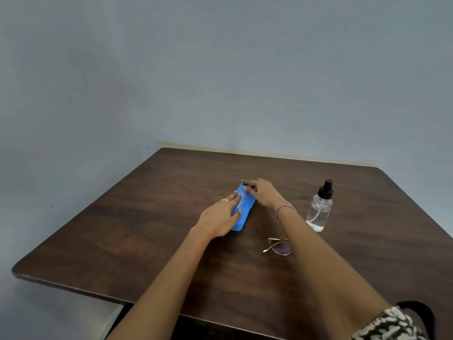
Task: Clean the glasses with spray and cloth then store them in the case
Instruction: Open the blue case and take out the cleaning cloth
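A blue glasses case [245,207] lies on the dark wooden table [147,229] near its middle. My left hand [220,217] holds the case's near left side, fingers and thumb curled around it. My right hand [262,193] grips the case's far end, fingertips on a small dark part there. Folded thin-rimmed glasses [279,245] lie on the table nearer to me, partly hidden by my right forearm. A clear spray bottle [320,209] with a black nozzle stands upright to the right. No cloth is visible.
The table stands against a plain grey-blue wall [220,69]. Its left edge and near edge drop off to the floor. A patterned sleeve [392,325] shows at the bottom right.
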Tool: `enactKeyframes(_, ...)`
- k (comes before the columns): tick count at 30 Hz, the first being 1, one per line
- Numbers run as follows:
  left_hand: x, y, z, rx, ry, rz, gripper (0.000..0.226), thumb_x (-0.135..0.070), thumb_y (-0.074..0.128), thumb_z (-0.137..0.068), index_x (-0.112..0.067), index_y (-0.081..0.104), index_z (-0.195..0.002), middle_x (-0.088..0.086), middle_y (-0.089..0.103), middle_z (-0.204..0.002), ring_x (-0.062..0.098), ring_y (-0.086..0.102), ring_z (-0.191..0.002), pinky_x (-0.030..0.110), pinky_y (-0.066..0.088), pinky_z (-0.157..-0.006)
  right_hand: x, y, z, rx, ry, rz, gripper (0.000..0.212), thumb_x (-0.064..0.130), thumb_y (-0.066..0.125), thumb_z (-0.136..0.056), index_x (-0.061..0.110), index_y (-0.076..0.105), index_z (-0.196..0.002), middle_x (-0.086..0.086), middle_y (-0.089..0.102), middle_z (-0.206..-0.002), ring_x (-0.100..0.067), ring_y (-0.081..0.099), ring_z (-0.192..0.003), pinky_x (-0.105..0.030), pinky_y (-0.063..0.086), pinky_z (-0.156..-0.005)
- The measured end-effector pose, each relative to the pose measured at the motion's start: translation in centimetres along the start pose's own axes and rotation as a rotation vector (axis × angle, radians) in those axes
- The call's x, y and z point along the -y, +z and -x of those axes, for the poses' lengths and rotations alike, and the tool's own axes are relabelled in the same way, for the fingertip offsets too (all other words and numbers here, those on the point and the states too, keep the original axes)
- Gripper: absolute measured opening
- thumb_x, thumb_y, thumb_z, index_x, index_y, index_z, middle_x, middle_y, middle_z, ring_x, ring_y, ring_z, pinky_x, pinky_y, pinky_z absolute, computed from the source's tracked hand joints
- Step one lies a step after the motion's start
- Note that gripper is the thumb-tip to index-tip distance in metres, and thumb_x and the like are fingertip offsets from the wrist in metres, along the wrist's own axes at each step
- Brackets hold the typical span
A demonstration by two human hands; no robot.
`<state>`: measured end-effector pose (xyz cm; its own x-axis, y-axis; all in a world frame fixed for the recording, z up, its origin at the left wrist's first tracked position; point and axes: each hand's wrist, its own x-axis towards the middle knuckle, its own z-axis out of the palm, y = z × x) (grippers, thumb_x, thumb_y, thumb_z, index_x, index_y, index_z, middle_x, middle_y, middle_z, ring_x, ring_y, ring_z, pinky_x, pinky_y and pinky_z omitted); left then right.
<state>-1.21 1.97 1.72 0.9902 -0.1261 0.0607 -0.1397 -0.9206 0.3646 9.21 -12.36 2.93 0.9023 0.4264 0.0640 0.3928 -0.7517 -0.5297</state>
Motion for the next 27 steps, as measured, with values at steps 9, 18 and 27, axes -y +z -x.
enactKeyframes(9,2.0,-0.1,2.3,-0.161,-0.111,-0.061,0.067,-0.05,0.061,-0.083,-0.037,0.034,-0.143,-0.004,0.041,-0.144,0.015,0.042,-0.128,0.032,0.041,-0.097,2.4,1.2,1.6,-0.109,0.104,-0.03,0.041,0.03,0.055,-0.094,0.012,0.054,-0.13,-0.008,0.055,-0.131,-0.022,0.051,-0.119,-0.03,0.041,-0.096)
enactKeyframes(18,5.6,-1.1,5.0,-0.256,-0.066,0.13,0.057,-0.022,0.068,-0.079,-0.029,0.052,-0.133,-0.002,0.048,-0.137,0.014,0.043,-0.124,0.021,0.034,-0.099,5.8,3.5,4.3,-0.241,0.232,0.031,0.036,0.032,0.053,-0.094,0.009,0.061,-0.12,-0.011,0.058,-0.122,-0.026,0.056,-0.108,-0.031,0.043,-0.087)
enactKeyframes(27,8.7,-1.1,7.1,-0.384,-0.022,0.324,0.05,-0.019,0.08,-0.071,-0.032,0.066,-0.116,0.0,0.051,-0.127,0.012,0.045,-0.119,0.022,0.034,-0.102,8.9,6.7,8.3,-0.391,0.246,0.308,0.026,0.026,0.048,-0.097,0.007,0.062,-0.108,-0.008,0.043,-0.123,-0.025,0.05,-0.107,-0.033,0.047,-0.076)
